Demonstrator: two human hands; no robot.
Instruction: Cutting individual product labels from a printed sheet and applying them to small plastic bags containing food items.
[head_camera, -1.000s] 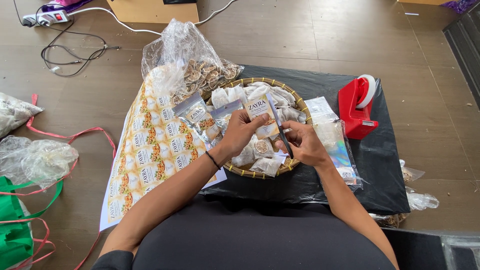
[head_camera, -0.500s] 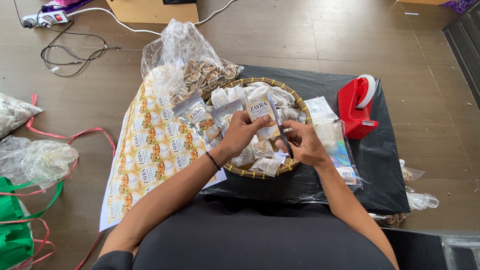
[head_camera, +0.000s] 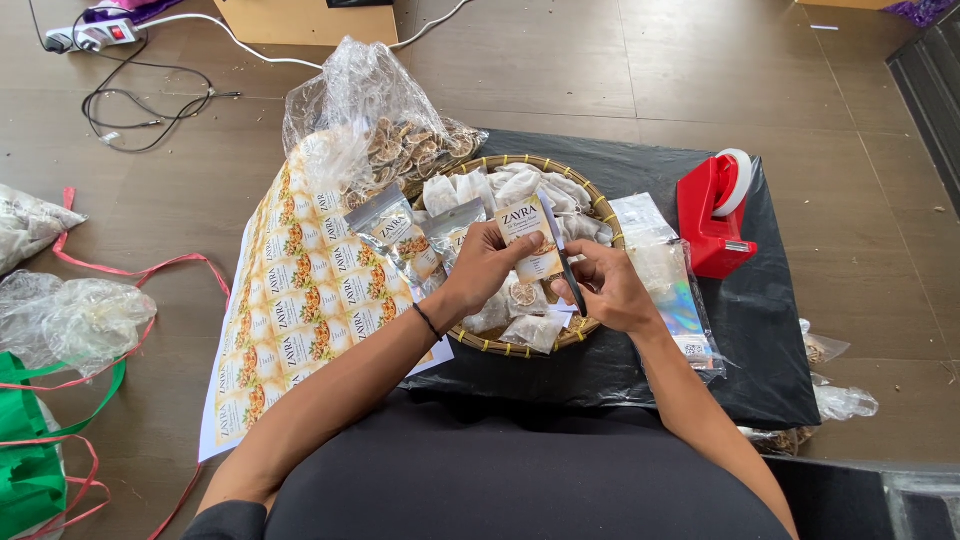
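Note:
My left hand (head_camera: 492, 262) and my right hand (head_camera: 606, 287) hold a small clear pouch with a printed label (head_camera: 527, 232) upright between them, above a round woven basket (head_camera: 592, 196). The basket is filled with several small white sachets (head_camera: 515, 185) and sachets with dried slices (head_camera: 522, 295). My left fingers pinch the pouch's left edge; my right fingers grip its right edge, where a dark strip (head_camera: 565, 265) runs down. A black band sits on my left wrist.
A sheet of printed labels (head_camera: 290, 300) lies left of the basket. A clear bag of dried slices (head_camera: 385, 125) sits behind it. A red tape dispenser (head_camera: 712, 210) and shiny pouches (head_camera: 672, 290) rest on the black mat (head_camera: 770, 330). Plastic bags, pink ribbon and cables lie on the floor.
The labelled pouch has tipped slightly and my fingers have shifted a little on its edges. Everything else stays put.

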